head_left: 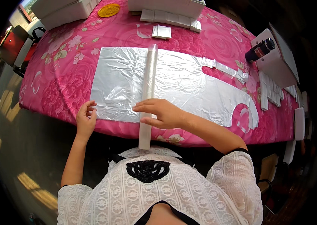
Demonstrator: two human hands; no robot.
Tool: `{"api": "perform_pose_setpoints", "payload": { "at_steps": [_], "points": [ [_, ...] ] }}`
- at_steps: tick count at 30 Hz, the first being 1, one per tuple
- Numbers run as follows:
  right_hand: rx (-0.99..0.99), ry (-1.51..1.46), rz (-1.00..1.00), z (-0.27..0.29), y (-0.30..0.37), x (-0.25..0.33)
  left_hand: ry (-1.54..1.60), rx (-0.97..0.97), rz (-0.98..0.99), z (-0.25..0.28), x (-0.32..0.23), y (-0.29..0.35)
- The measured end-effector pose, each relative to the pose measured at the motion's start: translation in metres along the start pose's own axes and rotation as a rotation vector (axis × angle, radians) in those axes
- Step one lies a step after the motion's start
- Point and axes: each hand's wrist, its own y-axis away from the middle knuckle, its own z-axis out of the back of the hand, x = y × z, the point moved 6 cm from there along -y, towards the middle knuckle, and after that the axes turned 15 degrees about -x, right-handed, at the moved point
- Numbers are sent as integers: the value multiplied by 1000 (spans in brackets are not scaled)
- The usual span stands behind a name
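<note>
A thin silvery-white plastic apron (pixel 181 82) lies flat and creased on the table, its neck loop and narrow strips toward the right. Across its left part rests a long translucent tube (pixel 150 71), pointing toward me, its near end jutting past the table edge. My right hand (pixel 162 113) is over the tube's lower half, fingers stretched across it and thumb apart; whether it presses down is hard to tell. At the apron's near left corner is my left hand (pixel 86 118), its fingers loosely bent and apart, with nothing visible in them.
A pink flowered cloth (pixel 64 86) covers the table. Small folded white packets (pixel 161 32) lie at the back, more packets (pixel 270 90) at the right. White foam boxes (pixel 66 11) stand behind, near a yellow lid-like disc (pixel 108 10). A dark bottle (pixel 259 50) is beside a white box (pixel 276 56).
</note>
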Motion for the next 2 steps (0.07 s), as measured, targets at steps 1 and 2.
{"api": "perform_pose_setpoints", "payload": {
  "at_steps": [1,2],
  "points": [
    [-63,146,3,4,-4,-24,-30,6,-23,1,1,8],
    [-49,302,33,5,-7,-40,-22,39,-19,1,2,15]
  ]
}}
